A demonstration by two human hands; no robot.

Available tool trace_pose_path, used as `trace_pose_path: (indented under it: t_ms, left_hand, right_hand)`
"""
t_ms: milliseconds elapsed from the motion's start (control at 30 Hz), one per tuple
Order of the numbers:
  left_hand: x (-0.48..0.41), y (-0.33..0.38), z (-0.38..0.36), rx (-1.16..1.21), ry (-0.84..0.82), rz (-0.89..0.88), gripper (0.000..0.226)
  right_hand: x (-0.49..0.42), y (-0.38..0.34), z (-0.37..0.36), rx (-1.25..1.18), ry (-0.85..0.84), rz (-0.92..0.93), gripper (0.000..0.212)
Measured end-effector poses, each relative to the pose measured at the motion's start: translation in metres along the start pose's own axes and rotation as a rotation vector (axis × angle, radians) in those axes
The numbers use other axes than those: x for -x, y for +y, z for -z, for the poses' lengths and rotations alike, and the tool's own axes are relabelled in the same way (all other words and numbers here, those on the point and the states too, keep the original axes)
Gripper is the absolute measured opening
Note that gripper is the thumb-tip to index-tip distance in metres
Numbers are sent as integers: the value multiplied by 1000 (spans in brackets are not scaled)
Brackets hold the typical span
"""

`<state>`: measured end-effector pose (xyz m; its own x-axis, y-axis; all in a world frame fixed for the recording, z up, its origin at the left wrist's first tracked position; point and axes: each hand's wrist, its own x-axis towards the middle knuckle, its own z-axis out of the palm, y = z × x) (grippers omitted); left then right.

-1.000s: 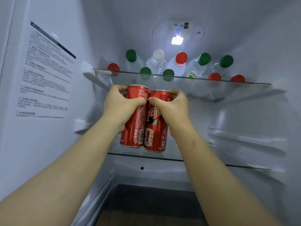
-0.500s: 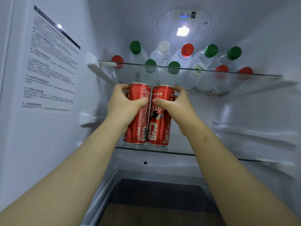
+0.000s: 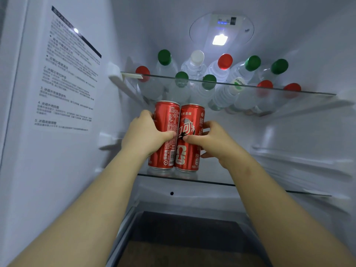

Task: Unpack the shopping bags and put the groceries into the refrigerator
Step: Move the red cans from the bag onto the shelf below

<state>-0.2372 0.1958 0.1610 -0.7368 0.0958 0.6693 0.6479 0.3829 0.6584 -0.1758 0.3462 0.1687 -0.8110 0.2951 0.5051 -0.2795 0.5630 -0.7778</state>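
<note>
Fingers (image 3: 148, 114) of left hand (image 3: 143, 136) clasp left can (image 3: 168, 120), right hand's (image 3: 216, 142) clasp right can (image 3: 189, 158), both upright on shelf (image 3: 215, 183).

Red cans (image 3: 176, 135); green, red, white bottle caps (image 3: 164, 57).

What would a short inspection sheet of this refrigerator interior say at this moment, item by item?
Surface: lower clear glass shelf; both cans seem to stand on it near its front edge.
Job's things: left red aluminium can and right red aluminium can, upright, side by side, touching.
Clutter: clear plastic water bottles with green, red and white caps, lying on the upper glass shelf.
Grippers: left hand grips the left can; right hand grips the right can.
Cables: nothing seen.
Surroundings: white refrigerator walls, printed instruction sticker on the left wall, lit ceiling lamp, dark drawer below.
</note>
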Motion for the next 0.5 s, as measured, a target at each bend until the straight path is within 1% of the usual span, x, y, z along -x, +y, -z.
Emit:
trace_pose_path:
  t_ms: [67,167,333,500]
  left_hand:
    - [-5,-1,-2,-32,-9,12,69]
    - [-14,-2,-7,-57,-25,31,68]
    - [-37,-7,-16,-130,-83,74,61]
    - [-56,-10,-27,-152,-151,101,49]
  right_hand:
    - [-6,0,-2,28,-11,-31,64]
    - [-20,1,-6,80,-22,-69,53]
    - [-43,2,-12,196,-34,-114,53]
    - [-63,6,-17,257,-64,-139,46]
